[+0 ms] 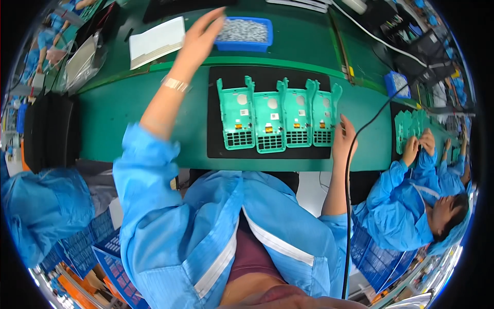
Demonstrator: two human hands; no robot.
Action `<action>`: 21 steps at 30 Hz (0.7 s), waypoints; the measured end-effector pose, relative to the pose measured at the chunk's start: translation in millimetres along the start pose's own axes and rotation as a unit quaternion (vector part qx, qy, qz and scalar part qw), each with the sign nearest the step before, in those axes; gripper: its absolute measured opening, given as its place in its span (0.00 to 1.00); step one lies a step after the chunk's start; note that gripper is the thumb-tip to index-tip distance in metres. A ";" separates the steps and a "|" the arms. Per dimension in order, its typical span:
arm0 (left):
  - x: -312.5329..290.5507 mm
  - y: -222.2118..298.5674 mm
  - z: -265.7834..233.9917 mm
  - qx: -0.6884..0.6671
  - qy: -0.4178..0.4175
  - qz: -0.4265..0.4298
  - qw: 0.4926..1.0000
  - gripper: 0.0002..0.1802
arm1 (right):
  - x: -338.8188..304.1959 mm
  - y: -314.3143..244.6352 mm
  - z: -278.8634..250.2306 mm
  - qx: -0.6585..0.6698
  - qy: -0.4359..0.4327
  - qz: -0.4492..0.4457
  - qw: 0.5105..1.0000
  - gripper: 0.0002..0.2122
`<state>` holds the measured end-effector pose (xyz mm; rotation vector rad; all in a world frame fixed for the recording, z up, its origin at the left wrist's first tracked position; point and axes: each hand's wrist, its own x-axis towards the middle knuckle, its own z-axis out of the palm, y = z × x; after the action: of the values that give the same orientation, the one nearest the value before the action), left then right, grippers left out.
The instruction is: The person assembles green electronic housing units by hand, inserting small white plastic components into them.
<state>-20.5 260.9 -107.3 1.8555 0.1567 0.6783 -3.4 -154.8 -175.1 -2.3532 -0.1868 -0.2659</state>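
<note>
Several green plastic housings (pixel 270 121) lie side by side on a black mat (pixel 216 139). Each has a keypad grid at its near end and two raised prongs at its far end. My left hand (pixel 201 36) reaches far forward, fingers stretched out, at the left edge of a blue tray (pixel 244 46) full of small grey-white pieces. No object shows in its fingers. Beside the rightmost housing, at the mat's right edge, is my right hand (pixel 343 140), with fingers loosely apart and nothing visible in them. Whether it touches the housing I cannot tell.
White sheets or cards (pixel 157 44) lie left of the tray. A black cable (pixel 378 110) hangs down past my right hand. A black box-like object (pixel 51 131) stands at the left table end. To the right, a co-worker (pixel 411 206) handles similar green parts near a small blue tray (pixel 397 85).
</note>
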 end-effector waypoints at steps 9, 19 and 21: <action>-224.9 22.9 -15.9 0.211 -0.107 -0.251 0.938 0.28 | 25.4 23.5 -0.8 0.102 -0.243 0.223 0.938 0.31; -174.1 41.5 -23.3 -0.314 -0.067 -0.305 0.896 0.28 | -28.3 -0.5 -41.1 0.423 -0.137 0.319 0.837 0.20; -150.6 44.1 -0.5 -0.341 -0.090 -0.258 0.899 0.28 | -36.1 14.8 -48.6 0.454 -0.060 0.297 0.838 0.19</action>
<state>-154.6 181.2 -124.3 1.1126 0.2429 0.1446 -41.8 -201.5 -159.9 -1.3684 0.3086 0.2453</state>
